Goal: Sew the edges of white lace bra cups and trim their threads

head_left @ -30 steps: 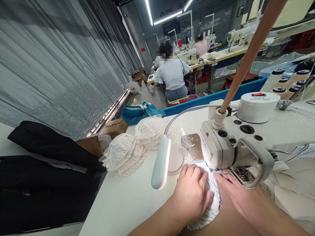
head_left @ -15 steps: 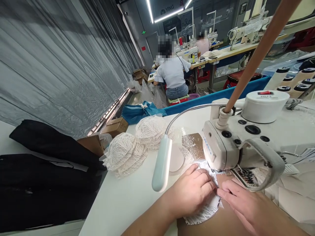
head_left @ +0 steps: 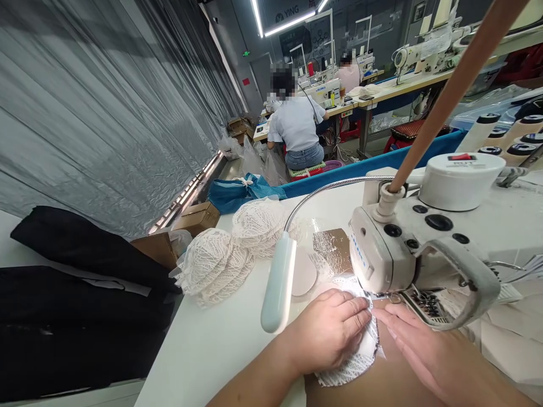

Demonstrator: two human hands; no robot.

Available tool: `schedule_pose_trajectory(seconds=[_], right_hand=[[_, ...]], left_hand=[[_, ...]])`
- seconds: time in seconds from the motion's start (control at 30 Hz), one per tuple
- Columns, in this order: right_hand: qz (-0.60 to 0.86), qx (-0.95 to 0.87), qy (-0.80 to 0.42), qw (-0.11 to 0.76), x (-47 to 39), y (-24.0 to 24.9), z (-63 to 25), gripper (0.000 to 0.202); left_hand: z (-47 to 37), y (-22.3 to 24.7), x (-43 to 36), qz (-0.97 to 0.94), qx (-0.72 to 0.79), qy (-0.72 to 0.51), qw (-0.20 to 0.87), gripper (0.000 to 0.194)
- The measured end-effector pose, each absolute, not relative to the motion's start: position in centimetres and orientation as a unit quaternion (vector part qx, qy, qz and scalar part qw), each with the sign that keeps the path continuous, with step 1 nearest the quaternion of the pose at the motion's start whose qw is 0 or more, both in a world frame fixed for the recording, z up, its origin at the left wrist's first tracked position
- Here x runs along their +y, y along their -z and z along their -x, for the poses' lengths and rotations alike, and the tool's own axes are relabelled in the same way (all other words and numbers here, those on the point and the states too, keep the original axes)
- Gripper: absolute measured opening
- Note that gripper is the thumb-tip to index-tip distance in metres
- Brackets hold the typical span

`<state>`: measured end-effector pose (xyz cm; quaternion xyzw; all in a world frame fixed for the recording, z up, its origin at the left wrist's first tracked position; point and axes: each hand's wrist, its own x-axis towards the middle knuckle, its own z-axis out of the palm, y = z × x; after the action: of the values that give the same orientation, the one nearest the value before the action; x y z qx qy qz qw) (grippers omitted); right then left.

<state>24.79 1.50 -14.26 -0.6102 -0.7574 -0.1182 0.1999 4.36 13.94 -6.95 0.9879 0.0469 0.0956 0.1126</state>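
Note:
A white lace cup piece (head_left: 354,364) lies under the head of the sewing machine (head_left: 379,254), partly covered by my hands. My left hand (head_left: 333,328) rests over it with bent fingers closed on the fabric close to the needle area. From the right, my right hand (head_left: 419,339) reaches in with fingers stretched out and lying flat, its fingertips at the piece's right edge beside the left fingers. The needle itself is hidden by the machine head.
Stacked lace cups (head_left: 212,263) stand at the table's left edge, with another lace stack (head_left: 257,223) behind. A lamp (head_left: 278,288) on a bendy neck hangs left of my hands. A brown pole (head_left: 445,107) rises above the machine. Beyond, a person (head_left: 297,124) sits at another machine.
My right hand's fingers have flattened and shifted slightly up along the fabric edge. My left fingers have drawn closer together near the machine head. The lace piece has barely moved.

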Motion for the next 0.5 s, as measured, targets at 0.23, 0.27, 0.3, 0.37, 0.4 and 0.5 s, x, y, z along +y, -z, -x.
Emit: schedule_pose_trajectory(seconds=[0.23,0.27,0.3,0.37,0.4,0.5], right_hand=[[0.61,-0.752,0.189,0.16,2.4,11.9,-23.4,0.047],[0.614,-0.749,0.178,0.173,2.5,11.6,-23.3,0.046],[0.62,-0.743,0.165,0.189,2.7,11.3,-23.2,0.044],[0.636,-0.726,0.143,0.218,3.0,11.0,-23.1,0.043],[0.642,-0.72,0.138,0.224,3.2,10.8,-23.1,0.042],[0.649,-0.715,0.138,0.222,3.4,10.7,-23.3,0.04]], left_hand=[[-4.4,7.1,13.1,-0.984,0.069,-0.113,0.123,0.038],[-4.4,7.1,13.1,-0.983,0.074,-0.111,0.125,0.039],[-4.5,7.2,13.0,-0.983,0.078,-0.111,0.127,0.039],[-4.6,7.2,12.9,-0.981,0.088,-0.112,0.128,0.04],[-4.6,7.3,12.9,-0.981,0.093,-0.115,0.126,0.041],[-4.9,7.5,12.8,-0.98,0.107,-0.126,0.11,0.041]])
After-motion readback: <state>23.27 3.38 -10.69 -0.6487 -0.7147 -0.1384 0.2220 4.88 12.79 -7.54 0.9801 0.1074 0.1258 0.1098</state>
